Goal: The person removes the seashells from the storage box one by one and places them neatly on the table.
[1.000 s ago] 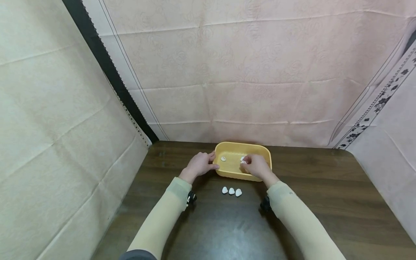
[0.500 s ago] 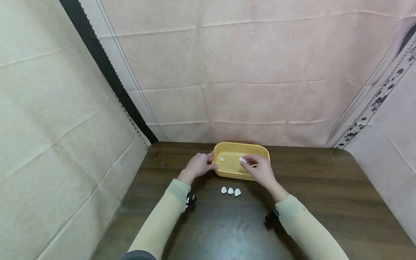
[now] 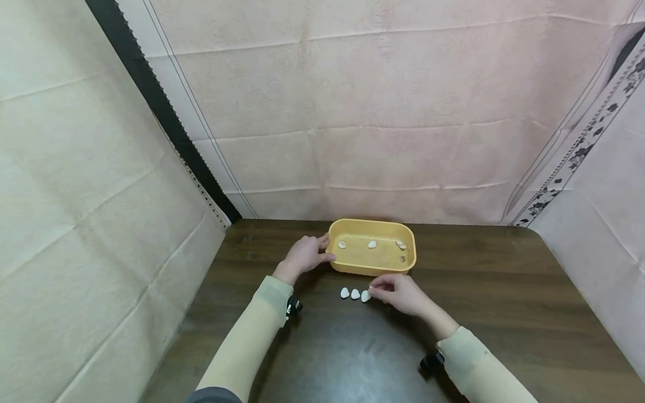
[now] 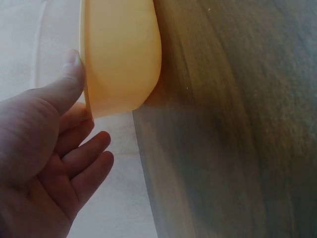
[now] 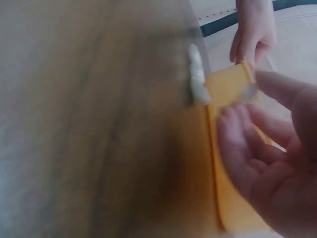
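Note:
A shallow yellow plastic tray [image 3: 353,267] stands near the back of the table. My left hand [image 3: 304,256] grips its left end, with the thumb [image 4: 69,82] at the rim and the other fingers loosely bent. Several small whitish shells [image 3: 372,244] lie spread inside the tray. In front of it, three white shells [image 3: 355,294] form a short row on the table. My right hand [image 3: 400,294] is at the right end of this row, pinching a small white shell [image 5: 248,92] between thumb and fingertips, mostly hidden in the head view.
The dark brown wooden table [image 3: 363,358] extends toward me and to both sides. Pale cloth [image 3: 378,140] hangs behind its back edge and along both sides. A black strip [image 3: 166,117] runs down the left corner of the cloth.
My right hand has lifted a shell out of the tray and brought it toward me to the right end of the row. My left hand has stayed on the tray's left end.

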A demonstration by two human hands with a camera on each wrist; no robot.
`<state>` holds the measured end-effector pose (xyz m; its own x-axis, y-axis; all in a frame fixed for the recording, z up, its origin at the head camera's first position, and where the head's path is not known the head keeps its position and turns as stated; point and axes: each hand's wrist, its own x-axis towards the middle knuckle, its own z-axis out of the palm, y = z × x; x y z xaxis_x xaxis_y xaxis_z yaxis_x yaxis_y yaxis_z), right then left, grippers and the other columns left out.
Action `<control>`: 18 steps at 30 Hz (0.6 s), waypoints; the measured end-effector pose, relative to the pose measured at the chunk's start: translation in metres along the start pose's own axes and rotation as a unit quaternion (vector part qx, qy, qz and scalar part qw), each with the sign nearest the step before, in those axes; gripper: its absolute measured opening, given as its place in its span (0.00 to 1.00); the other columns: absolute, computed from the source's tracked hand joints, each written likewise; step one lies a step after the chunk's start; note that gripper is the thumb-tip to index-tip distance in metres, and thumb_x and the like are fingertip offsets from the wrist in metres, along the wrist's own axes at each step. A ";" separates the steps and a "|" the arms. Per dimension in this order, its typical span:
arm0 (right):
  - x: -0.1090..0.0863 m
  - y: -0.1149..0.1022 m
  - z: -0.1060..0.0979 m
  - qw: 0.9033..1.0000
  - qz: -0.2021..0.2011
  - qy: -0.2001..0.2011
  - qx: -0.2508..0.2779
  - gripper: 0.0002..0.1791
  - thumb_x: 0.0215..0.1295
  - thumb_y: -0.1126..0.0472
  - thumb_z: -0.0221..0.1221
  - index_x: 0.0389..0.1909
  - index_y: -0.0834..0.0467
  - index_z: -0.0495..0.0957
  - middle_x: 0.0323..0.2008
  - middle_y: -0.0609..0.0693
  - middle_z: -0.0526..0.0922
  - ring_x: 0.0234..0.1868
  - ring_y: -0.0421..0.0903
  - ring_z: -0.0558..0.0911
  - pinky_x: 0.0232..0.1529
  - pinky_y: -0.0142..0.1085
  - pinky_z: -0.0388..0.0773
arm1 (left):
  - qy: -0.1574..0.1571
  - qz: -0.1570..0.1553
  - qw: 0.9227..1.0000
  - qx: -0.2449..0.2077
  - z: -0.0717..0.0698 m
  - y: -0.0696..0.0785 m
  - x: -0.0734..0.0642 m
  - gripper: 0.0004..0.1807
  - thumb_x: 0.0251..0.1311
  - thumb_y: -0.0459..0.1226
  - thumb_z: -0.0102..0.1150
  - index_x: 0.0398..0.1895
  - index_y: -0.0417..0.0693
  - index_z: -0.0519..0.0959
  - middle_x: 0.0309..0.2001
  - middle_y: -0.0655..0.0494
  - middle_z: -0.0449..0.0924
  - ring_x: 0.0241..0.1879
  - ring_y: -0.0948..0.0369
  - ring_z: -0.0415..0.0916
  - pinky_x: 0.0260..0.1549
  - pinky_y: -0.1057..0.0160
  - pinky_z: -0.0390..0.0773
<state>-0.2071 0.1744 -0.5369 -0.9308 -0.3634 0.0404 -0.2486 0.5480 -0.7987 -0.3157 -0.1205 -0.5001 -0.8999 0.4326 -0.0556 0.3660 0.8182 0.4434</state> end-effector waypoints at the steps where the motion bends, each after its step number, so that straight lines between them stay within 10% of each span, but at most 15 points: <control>1: -0.001 0.004 0.001 1.000 0.010 -0.016 -0.003 0.07 0.74 0.52 0.69 0.43 0.50 0.89 0.33 0.41 0.88 0.32 0.39 0.84 0.36 0.35 0.82 | 0.000 0.000 1.000 0.001 0.000 0.000 0.000 0.39 0.70 0.55 0.69 0.78 0.48 0.71 0.79 0.55 0.64 0.75 0.51 0.68 0.71 0.48 0.72; 18: -0.004 0.002 0.014 0.984 0.090 0.052 -0.146 0.13 0.64 0.52 0.76 0.30 0.51 0.82 0.23 0.42 0.77 0.26 0.41 0.75 0.32 0.39 0.75 | -0.002 -0.009 1.000 0.014 0.001 0.001 0.002 0.38 0.70 0.55 0.68 0.78 0.50 0.71 0.79 0.56 0.64 0.76 0.52 0.67 0.71 0.49 0.72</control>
<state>-0.2002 0.1662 -0.5476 -0.9853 -0.1702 -0.0117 -0.1303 0.7949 -0.5926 -0.3172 -0.1188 -0.5005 -0.9050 0.4200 -0.0675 0.3569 0.8360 0.4169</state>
